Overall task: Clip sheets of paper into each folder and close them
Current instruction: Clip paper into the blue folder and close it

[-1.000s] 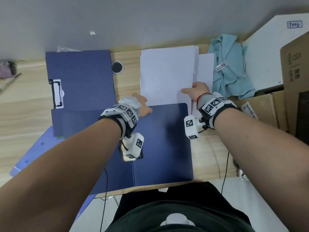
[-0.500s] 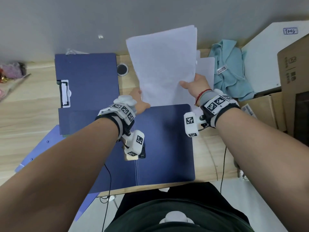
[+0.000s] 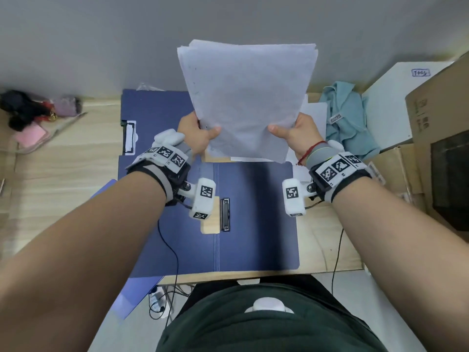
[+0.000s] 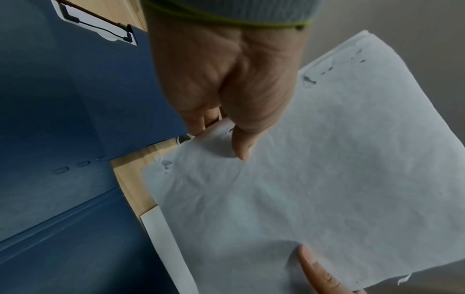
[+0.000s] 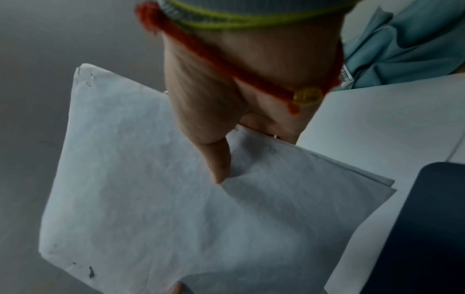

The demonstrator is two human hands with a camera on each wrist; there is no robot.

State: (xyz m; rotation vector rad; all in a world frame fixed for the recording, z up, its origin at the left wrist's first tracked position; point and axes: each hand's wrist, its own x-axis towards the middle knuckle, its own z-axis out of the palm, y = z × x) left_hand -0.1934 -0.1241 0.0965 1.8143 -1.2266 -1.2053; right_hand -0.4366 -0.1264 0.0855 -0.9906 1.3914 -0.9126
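I hold a stack of white paper sheets (image 3: pixel 247 97) upright above the desk. My left hand (image 3: pixel 200 133) pinches its lower left edge, thumb on the front. My right hand (image 3: pixel 291 133) pinches the lower right edge the same way. The wrist views show the paper sheets (image 4: pixel 314 179) (image 5: pixel 163 199) under each thumb. Below the sheets an open dark blue folder (image 3: pixel 256 212) lies flat, with its black clip (image 3: pixel 225 214) beside the spine. A second blue folder (image 3: pixel 152 115) with a white clip (image 3: pixel 130 137) lies at the back left. More white paper (image 3: pixel 314 115) stays on the desk behind.
A light blue cloth (image 3: pixel 347 118) lies at the back right, beside a white box (image 3: pixel 390 102) and cardboard boxes (image 3: pixel 441 138). Small dark and pink items (image 3: pixel 33 115) sit at the far left. A lighter blue sheet (image 3: pixel 132 288) hangs off the front edge.
The stack was lying on the desk under my hands. Both hands have taken hold of it and raised it upright above the open folder, uncovering the black clip.
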